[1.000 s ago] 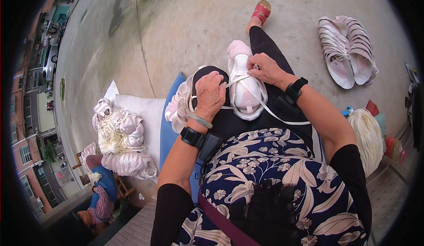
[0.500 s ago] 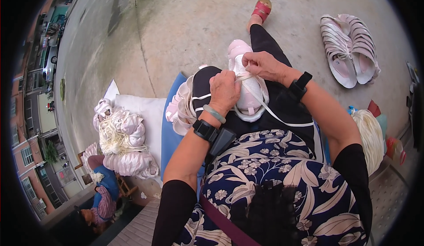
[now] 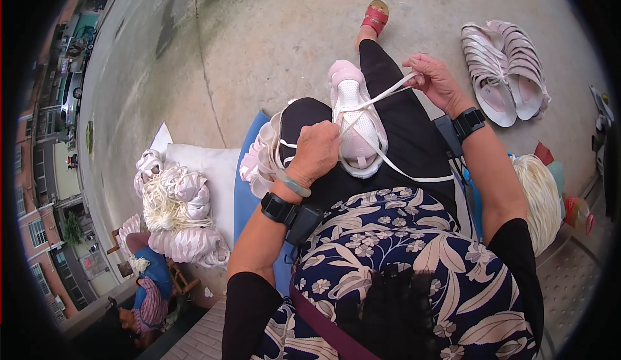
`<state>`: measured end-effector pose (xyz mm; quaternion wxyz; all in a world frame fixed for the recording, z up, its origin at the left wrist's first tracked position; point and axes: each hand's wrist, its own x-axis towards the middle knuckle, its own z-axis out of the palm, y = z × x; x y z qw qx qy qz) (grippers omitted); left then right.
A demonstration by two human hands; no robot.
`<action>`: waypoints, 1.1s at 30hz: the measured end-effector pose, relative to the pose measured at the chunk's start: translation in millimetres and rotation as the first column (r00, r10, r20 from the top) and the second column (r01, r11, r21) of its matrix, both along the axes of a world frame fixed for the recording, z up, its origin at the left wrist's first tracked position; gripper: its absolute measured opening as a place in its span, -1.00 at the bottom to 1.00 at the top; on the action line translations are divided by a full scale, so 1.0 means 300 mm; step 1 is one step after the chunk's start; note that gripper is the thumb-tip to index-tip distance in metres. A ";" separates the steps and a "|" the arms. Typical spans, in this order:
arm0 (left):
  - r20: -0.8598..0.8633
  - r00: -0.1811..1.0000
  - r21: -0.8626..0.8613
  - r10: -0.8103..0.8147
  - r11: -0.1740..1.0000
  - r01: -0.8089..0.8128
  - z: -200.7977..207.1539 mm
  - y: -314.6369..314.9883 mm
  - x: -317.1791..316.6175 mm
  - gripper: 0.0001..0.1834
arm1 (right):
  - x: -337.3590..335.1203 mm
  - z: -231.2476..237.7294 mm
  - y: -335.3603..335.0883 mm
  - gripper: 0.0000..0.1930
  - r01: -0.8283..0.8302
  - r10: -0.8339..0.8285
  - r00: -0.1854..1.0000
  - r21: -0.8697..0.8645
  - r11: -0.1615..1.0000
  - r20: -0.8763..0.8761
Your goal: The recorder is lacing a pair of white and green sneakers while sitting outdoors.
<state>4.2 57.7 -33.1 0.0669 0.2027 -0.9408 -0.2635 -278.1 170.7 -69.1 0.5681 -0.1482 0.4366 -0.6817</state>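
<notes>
A pale pink and white shoe lies on my lap, toe pointing away from me. White shoelace crosses its mesh tongue area. My right hand is raised to the right of the shoe, fingers pinched on a lace strand drawn taut from the shoe. Against the shoe's left edge, my left hand is closed, with a lace strand running into it; its fingertips are hidden. Another loose strand trails from the heel across my right thigh.
Nested shoe uppers sit beside my left leg. Farther left, bundled uppers and laces lie on a white sheet; a person sits near them. Two rows of stacked uppers rest on the concrete at right. Cream laces hang by my right elbow.
My right hand has moved away from the shoe, out to the right, drawing the lace taut. My left hand has shifted slightly down and left.
</notes>
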 end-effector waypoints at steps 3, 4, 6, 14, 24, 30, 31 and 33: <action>0.088 0.996 0.334 -0.034 0.943 0.003 0.066 -0.028 0.100 -0.87 | 0.058 -0.012 -0.019 -0.81 -0.095 0.099 0.991 0.052 0.994 -0.090; 0.100 0.994 0.457 -0.038 0.890 -0.012 0.091 -0.039 0.145 -0.85 | 0.067 -0.021 -0.019 -0.82 -0.107 0.112 0.991 0.069 0.992 -0.073; 0.200 0.979 0.658 0.023 0.738 -0.152 0.120 -0.062 0.266 -0.83 | 0.105 -0.013 -0.028 -0.85 -0.121 0.128 0.989 0.098 0.988 -0.071; 0.347 0.880 0.755 0.325 0.459 -0.467 0.259 -0.077 0.731 -0.84 | 0.238 -0.027 -0.098 -0.80 -0.249 0.279 0.931 0.150 0.957 -0.234; 0.318 0.799 0.587 0.510 0.556 -0.589 0.576 0.061 0.838 -0.83 | 0.278 -0.071 -0.108 -0.74 -0.254 0.291 0.844 0.144 0.957 -0.451; 0.228 0.865 0.350 0.447 0.792 -0.501 0.746 0.124 0.794 -0.85 | 0.281 -0.070 -0.004 -0.73 -0.245 0.351 0.760 0.259 0.934 -0.546; 0.273 0.824 0.329 0.496 0.757 -0.565 0.751 0.127 0.798 -0.86 | 0.289 -0.050 0.024 -0.73 -0.247 0.352 0.759 0.258 0.934 -0.548; 0.299 0.813 0.229 0.499 0.789 -0.569 0.762 0.129 0.797 -0.89 | 0.324 0.020 0.081 -0.71 -0.242 0.417 0.717 0.362 0.900 -0.559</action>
